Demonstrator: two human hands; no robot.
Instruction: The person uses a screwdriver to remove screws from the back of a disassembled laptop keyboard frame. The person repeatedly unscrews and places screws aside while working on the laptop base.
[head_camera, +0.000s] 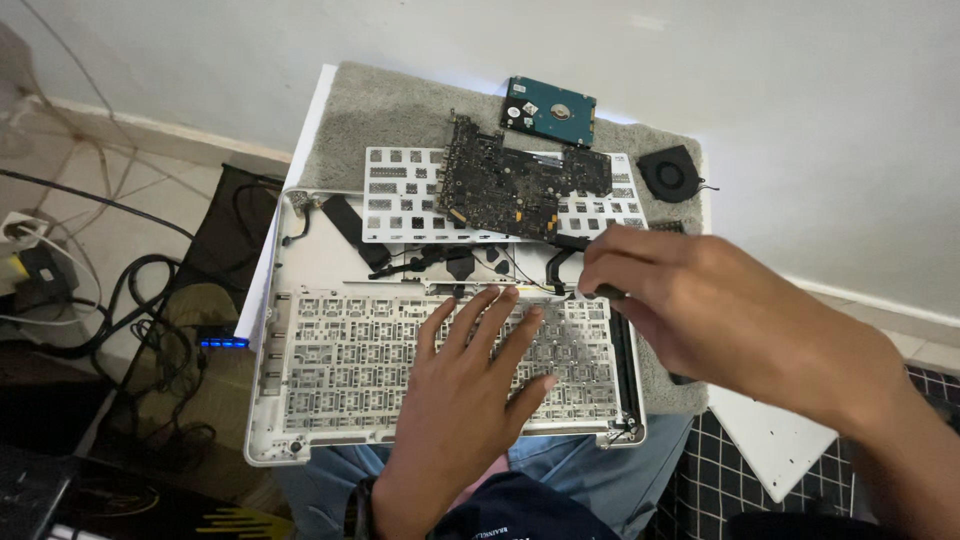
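1. On bench (335, 90), over grey towel (400, 100): white laptop shell (300, 270), keyboard backplate up.
2. Left hand (470, 375) flat, fingers spread, pressing backplate; grips nothing.
3. Right hand (710, 310) pinched on thin black tool (608, 291) at shell's right edge.
4. Likely light, thin, flexy shell; best held by rim.
5. Motherboard (520, 185), hard drive (548, 110), fan (668, 172) behind.

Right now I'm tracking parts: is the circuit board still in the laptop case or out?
Out. The circuit board lies loose on a perforated metal plate behind the white case.
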